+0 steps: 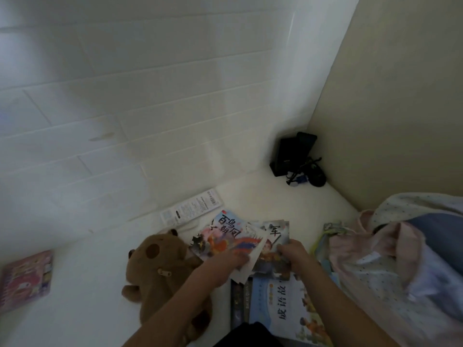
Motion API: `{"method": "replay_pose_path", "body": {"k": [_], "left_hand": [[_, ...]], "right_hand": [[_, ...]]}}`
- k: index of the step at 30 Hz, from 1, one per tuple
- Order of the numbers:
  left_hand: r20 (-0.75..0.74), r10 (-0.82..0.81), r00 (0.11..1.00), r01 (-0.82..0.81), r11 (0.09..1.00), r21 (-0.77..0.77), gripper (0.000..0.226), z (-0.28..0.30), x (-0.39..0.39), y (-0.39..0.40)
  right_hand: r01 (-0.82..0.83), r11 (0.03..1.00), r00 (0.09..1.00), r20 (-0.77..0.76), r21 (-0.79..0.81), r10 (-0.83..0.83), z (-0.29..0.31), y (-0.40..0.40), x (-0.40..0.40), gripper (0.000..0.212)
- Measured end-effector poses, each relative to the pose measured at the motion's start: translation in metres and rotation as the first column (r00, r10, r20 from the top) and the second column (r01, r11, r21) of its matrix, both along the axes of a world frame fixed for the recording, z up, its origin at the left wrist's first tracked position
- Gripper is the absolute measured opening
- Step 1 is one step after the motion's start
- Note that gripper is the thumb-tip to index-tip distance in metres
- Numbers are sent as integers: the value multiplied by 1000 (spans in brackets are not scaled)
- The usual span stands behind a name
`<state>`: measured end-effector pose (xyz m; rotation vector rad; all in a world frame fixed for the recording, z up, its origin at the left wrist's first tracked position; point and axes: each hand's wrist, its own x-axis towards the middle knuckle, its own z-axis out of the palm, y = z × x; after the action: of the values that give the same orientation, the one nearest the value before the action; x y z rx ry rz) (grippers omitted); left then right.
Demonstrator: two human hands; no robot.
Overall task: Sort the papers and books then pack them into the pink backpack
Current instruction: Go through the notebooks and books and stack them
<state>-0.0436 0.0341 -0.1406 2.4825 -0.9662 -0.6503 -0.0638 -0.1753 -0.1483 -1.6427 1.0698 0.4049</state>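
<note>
— Both hands are on booklets: our left hand [234, 259] pinches the near edge of the colourful picture book [226, 236], and our right hand [293, 254] grips the second booklet [271, 242] just beside it. The hands are close but not touching.

— Where do we see the pink backpack?

— To the right, the pink backpack [360, 249] lies slumped against the dotted bedding [413, 211], its near side touching the spread of books. A light blue book [280, 304] lies flat under our right forearm.

— And the edges, the open room?

— We have the brown plush toy [160, 266] crowding our left arm. Beyond it the white surface [87, 284] runs open to a pink book [26, 279] at the far left edge. A white box [191, 209] sits along the wall, and black gear [298, 159] fills the far corner.
</note>
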Motion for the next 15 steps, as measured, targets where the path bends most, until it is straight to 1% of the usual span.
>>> {"method": "replay_pose_path", "body": {"k": [2,3,4,5,6,7,9,10,11,13,14,15], "left_hand": [[98,-24,995,18,998,66,27,9,0,7],[177,-55,983,39,995,94,28,15,4,11],[187,-40,981,17,992,123,30,20,8,10],[172,28,985,-48,992,113,39,24,11,7],[274,25,961,-67,987,145,52,31,14,3],[356,53,933,-113,982,151,59,37,15,-3],[452,137,881,-209,971,113,52,45,15,-13],[454,173,874,-235,969,82,48,45,15,-19],[450,203,870,-249,967,46,48,45,14,-25],[421,272,865,-282,959,-40,55,40,10,-34],[393,331,858,-317,943,-104,59,41,9,-38],[377,379,845,-344,925,-158,61,43,9,-42]], "right_hand": [[30,999,999,11,34,-30,-7,-4,-8,31],[56,996,998,19,70,-58,-7,-5,-9,31],[75,993,996,30,95,-78,-6,-4,-10,30],[77,992,995,47,98,-82,-4,-3,-10,31],[60,995,996,64,76,-65,0,-2,-8,32],[28,999,996,79,23,-30,5,-1,-6,33],[-1,982,994,104,-188,21,18,2,-2,32],[47,954,990,143,-295,-4,26,2,-1,29],[135,918,974,219,-372,-54,34,1,0,27],[308,840,907,403,-446,-119,50,-7,3,24],[347,816,879,463,-462,-111,55,-13,6,26],[350,806,866,493,-477,-85,60,-19,9,28]]}}
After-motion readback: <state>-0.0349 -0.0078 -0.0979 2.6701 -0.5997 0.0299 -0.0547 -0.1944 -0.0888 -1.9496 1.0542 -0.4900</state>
